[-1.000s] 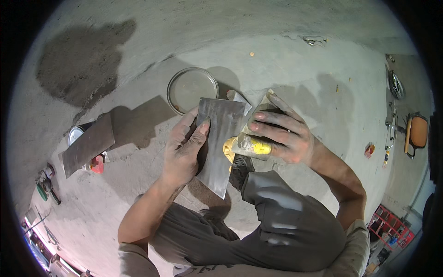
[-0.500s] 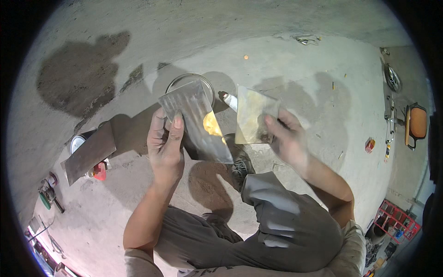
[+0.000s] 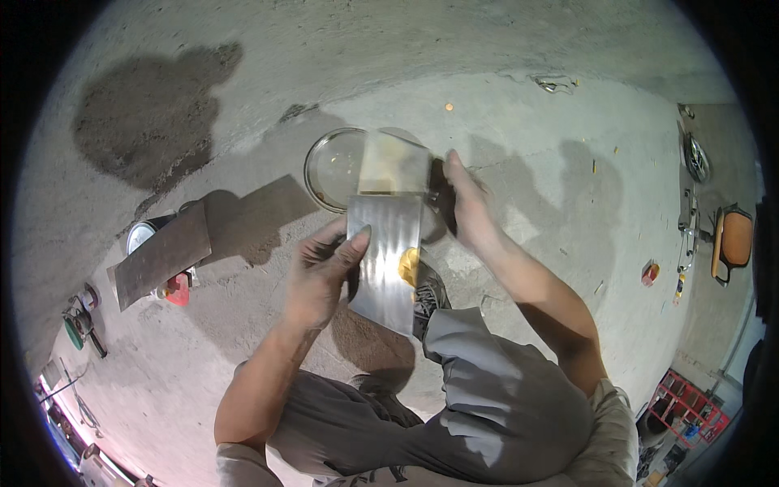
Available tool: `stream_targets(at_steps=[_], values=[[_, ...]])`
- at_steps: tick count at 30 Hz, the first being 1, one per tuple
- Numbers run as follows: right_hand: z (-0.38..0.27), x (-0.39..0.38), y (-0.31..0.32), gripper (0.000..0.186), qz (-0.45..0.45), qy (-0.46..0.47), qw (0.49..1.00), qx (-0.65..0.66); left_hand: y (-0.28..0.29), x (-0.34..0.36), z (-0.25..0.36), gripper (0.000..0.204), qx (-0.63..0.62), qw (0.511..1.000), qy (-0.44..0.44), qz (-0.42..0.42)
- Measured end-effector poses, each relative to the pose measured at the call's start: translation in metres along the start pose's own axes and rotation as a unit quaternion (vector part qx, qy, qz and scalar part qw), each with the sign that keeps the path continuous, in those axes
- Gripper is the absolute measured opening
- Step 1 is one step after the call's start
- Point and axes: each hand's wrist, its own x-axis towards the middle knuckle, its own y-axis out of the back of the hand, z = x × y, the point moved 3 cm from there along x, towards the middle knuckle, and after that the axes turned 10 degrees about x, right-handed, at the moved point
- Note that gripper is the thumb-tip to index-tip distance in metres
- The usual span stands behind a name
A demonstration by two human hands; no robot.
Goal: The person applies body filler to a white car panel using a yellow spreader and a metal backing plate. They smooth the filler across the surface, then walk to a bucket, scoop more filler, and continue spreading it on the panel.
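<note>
My left hand [image 3: 320, 276] grips an upright flat grey metal plate [image 3: 381, 227], thumb across its face. A yellow paste-like blob [image 3: 408, 266] sits on the plate's right edge. My right hand [image 3: 466, 195], blurred and with its thumb raised, holds a smaller pale, yellow-smeared flat piece [image 3: 393, 162]. That piece's lower edge lies at the top edge of the metal plate; whether they touch is hard to tell. A round metal-rimmed lid or tray [image 3: 318, 144] lies on the floor just beyond, partly hidden by the pale piece.
A dark metal sheet [image 3: 158, 260] lies tilted over a can [image 3: 138, 237] and a red object [image 3: 177, 290] at left. A green tool [image 3: 77, 329] lies farther left. At right are an orange seat-like object [image 3: 734, 242], a small red item [image 3: 650, 273] and a red rack [image 3: 694, 410].
My left hand has turned the plate upright from its tilt and lowered it. My right hand has swung the pale piece leftward, from beside the plate to its top edge.
</note>
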Motion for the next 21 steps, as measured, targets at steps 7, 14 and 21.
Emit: stream_targets(at_steps=[7, 14, 21], values=[[0.091, 0.094, 0.084, 0.05, -0.052, 0.235, 0.707, -0.665, 0.024, 0.003, 0.002, 0.035, -0.091, 0.993, -0.037, 0.063], [0.066, 0.056, 0.08, 0.024, -0.094, -0.033, 0.959, -0.264, 0.02, 0.008, -0.003, 0.036, -0.11, 0.992, -0.012, 0.066], [0.009, 0.011, 0.065, 0.026, -0.139, -0.158, 0.944, -0.254, 0.009, 0.021, -0.003, 0.035, -0.105, 0.992, 0.012, 0.064]])
